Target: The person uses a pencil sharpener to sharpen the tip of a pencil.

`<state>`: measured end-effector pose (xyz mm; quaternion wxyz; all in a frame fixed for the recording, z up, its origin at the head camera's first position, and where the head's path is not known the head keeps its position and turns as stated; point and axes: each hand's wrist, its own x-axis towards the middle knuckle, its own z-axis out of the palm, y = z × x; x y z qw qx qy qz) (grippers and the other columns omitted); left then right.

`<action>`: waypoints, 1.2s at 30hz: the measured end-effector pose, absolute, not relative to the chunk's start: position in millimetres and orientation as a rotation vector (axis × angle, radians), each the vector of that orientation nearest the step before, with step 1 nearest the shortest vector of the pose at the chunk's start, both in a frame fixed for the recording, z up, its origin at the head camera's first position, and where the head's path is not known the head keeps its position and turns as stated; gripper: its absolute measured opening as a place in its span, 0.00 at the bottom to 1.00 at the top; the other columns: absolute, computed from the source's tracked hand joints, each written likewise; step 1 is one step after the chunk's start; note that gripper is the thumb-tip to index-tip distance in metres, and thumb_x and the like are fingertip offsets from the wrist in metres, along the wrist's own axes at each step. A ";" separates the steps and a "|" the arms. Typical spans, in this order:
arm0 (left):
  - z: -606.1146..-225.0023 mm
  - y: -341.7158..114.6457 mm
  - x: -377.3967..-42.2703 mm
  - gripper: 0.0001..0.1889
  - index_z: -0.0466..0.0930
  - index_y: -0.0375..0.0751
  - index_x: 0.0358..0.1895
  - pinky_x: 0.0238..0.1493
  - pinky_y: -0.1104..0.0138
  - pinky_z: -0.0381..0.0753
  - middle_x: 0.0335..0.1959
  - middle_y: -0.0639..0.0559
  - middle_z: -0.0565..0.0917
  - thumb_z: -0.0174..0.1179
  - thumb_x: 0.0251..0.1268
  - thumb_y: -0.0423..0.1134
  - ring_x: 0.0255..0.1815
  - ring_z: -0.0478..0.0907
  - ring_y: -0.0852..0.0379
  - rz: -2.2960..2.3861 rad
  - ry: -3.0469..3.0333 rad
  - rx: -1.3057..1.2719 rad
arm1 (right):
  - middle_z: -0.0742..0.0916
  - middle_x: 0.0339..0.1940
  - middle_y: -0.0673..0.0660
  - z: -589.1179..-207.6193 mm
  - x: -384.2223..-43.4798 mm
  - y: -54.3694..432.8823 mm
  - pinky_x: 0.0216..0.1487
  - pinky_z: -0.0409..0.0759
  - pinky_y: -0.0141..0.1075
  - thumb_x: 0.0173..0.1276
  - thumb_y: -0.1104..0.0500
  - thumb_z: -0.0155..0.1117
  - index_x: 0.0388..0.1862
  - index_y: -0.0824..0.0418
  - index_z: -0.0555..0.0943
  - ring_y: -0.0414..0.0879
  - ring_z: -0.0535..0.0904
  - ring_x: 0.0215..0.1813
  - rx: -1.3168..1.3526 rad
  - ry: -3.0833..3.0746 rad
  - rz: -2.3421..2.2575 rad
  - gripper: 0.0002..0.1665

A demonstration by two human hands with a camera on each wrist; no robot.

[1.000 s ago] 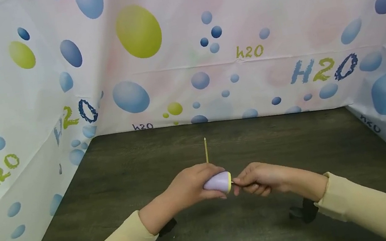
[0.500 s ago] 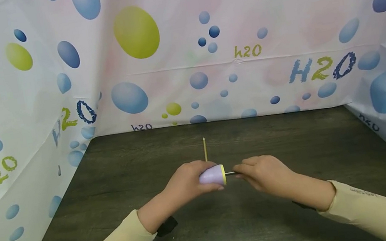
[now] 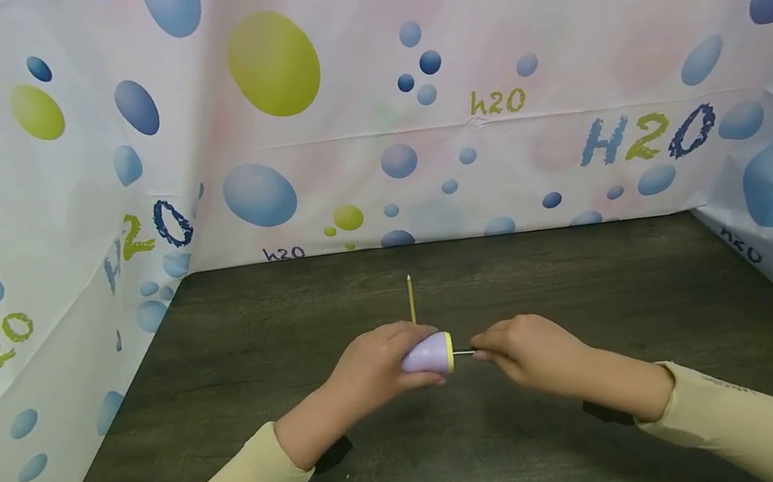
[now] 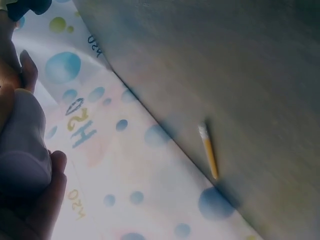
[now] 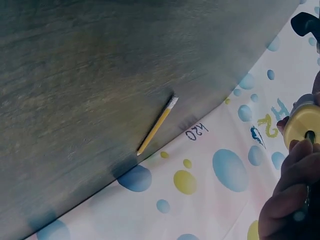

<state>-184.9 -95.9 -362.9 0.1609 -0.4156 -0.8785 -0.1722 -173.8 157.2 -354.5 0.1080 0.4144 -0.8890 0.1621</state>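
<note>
My left hand (image 3: 369,372) grips a lavender, rounded body (image 3: 427,356) with a yellow rim, held on its side above the table. Its yellow end face (image 5: 302,122) shows at the right edge of the right wrist view, with something dark at its centre. A thin metal rod (image 3: 462,352) runs from that end to my right hand (image 3: 536,350), whose thumb and fingers pinch it. The rod's outer end is hidden in the fingers. A yellow pencil (image 3: 411,298) lies on the table just beyond the left hand, its near part hidden in the head view.
The dark wood-grain table (image 3: 277,317) reaches back to a white sheet (image 3: 366,109) printed with blue and green drops and "H2O". The sheet also hangs along both sides.
My right hand has turned over, so its back now faces up, and sits slightly farther from the lavender body. More of the rod shows. In the last half second both hands dipped slightly.
</note>
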 end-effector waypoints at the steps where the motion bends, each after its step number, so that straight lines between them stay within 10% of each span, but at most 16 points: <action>1: -362.6 -96.8 -185.3 0.29 0.84 0.40 0.55 0.41 0.66 0.86 0.46 0.50 0.89 0.79 0.52 0.50 0.42 0.87 0.56 -0.469 -2.500 -1.195 | 0.93 0.37 0.57 -353.5 -174.0 157.3 0.39 0.87 0.37 0.72 0.63 0.65 0.45 0.68 0.89 0.46 0.91 0.37 1.219 -2.638 0.493 0.10; 12: -357.2 -117.0 -194.6 0.28 0.85 0.38 0.52 0.41 0.62 0.87 0.45 0.48 0.90 0.81 0.48 0.47 0.41 0.87 0.54 -0.570 -2.447 -1.074 | 0.91 0.29 0.52 -345.5 -178.5 179.4 0.27 0.70 0.27 0.73 0.65 0.63 0.47 0.69 0.89 0.26 0.66 0.22 1.069 -2.771 0.699 0.11; 36: -359.1 -122.9 -192.7 0.29 0.85 0.38 0.55 0.42 0.61 0.86 0.47 0.47 0.90 0.81 0.49 0.45 0.44 0.88 0.53 -0.632 -2.478 -1.000 | 0.90 0.28 0.49 -343.3 -174.1 187.9 0.27 0.75 0.29 0.75 0.62 0.63 0.49 0.67 0.88 0.30 0.78 0.27 0.905 -2.848 0.789 0.12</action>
